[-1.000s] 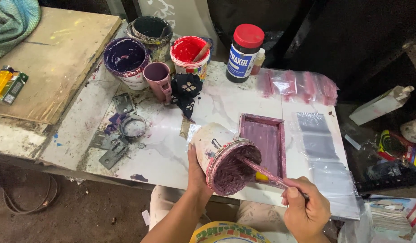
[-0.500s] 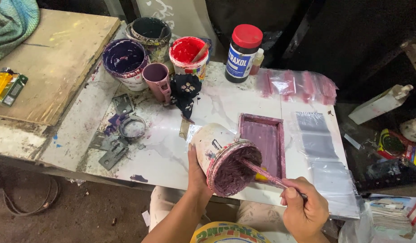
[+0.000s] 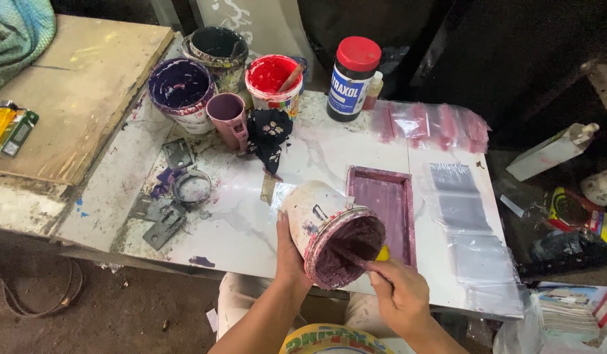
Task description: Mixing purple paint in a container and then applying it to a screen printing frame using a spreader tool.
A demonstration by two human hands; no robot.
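The left hand (image 3: 289,252) was wrapped around the side of a white bucket (image 3: 329,233), holding it tipped well over so its open mouth faced the right hand (image 3: 398,295). That tilt let the purple paint inside collect near the rim, within reach. The right hand was closed around a yellow-handled tool (image 3: 381,254), probably a brush, whose tip was sunk inside the bucket. The bucket hung just above the desk (image 3: 238,223), right beside a purple-stained tray (image 3: 385,203), close enough to catch drips. Other paint tubs (image 3: 182,88) stood well apart at the back.
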